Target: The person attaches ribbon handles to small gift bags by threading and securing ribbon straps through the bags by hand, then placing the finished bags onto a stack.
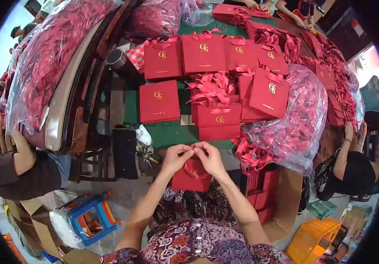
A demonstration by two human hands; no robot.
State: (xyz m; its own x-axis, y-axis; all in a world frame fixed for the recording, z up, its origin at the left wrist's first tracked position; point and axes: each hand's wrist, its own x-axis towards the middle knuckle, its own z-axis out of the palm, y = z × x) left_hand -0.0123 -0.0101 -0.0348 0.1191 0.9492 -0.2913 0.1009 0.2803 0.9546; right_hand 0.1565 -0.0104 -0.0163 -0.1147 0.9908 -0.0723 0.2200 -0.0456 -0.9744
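A red paper gift bag (191, 181) with a gold emblem lies in my lap, its red ribbon handle reaching up toward my fingers. Over its top edge my left hand (179, 156) and my right hand (209, 157) meet, thumbs and forefingers pinched together at the tips. What they pinch is too small to make out; it may be part of the ribbon. Just beyond, on the green table (167, 136), another red bag (219, 121) leans against a heap of loose red ribbons (213, 86). To its left a single red bag (159, 101) lies flat.
Stacked red bags (203, 53) line the table's far side beside a dark tumbler (121, 64). A clear plastic sack of ribbons (301, 114) bulges at right. Below it stands a cardboard box (286, 198) of red bags. A yellow crate (312, 240) and blue stool (93, 218) occupy the floor. Other people sit around.
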